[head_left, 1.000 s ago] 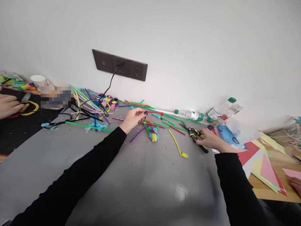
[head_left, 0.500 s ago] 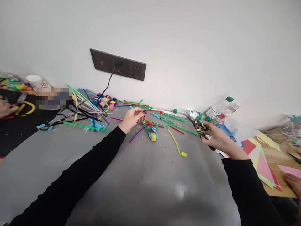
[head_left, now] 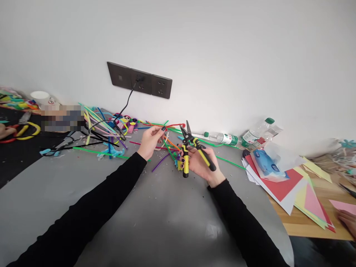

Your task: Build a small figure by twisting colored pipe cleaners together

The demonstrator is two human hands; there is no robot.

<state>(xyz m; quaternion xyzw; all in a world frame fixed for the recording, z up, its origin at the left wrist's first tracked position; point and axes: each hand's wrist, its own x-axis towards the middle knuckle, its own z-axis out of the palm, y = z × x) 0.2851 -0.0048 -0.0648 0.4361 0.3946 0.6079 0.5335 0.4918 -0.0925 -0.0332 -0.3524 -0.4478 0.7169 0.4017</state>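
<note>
My left hand (head_left: 151, 142) is closed in a pinch on a red pipe cleaner (head_left: 175, 125), whose curled end points right. In my right hand (head_left: 201, 163) is a pair of pliers (head_left: 189, 138) with black and yellow handles; its jaws stand apart and point up, just right of the red pipe cleaner. Below the hands, green pipe cleaners (head_left: 168, 149) and a purple one (head_left: 161, 162) lie on the grey table (head_left: 155, 215). A small yellow and blue pipe-cleaner figure (head_left: 178, 164) is partly hidden behind my right hand.
Loose pipe cleaners (head_left: 97, 122) and small figures (head_left: 132, 124) lie by the wall at left. Water bottles (head_left: 228, 139), a tissue pack (head_left: 268, 165) and coloured paper (head_left: 292, 185) are at right. A black cable (head_left: 128, 97) hangs from the socket. Other people's hands show at both edges.
My right hand has moved left with the pliers, bringing them beside the left hand, and their handles have spread. The red pipe cleaner has been raised slightly. The yellow pipe cleaner is now hidden.
</note>
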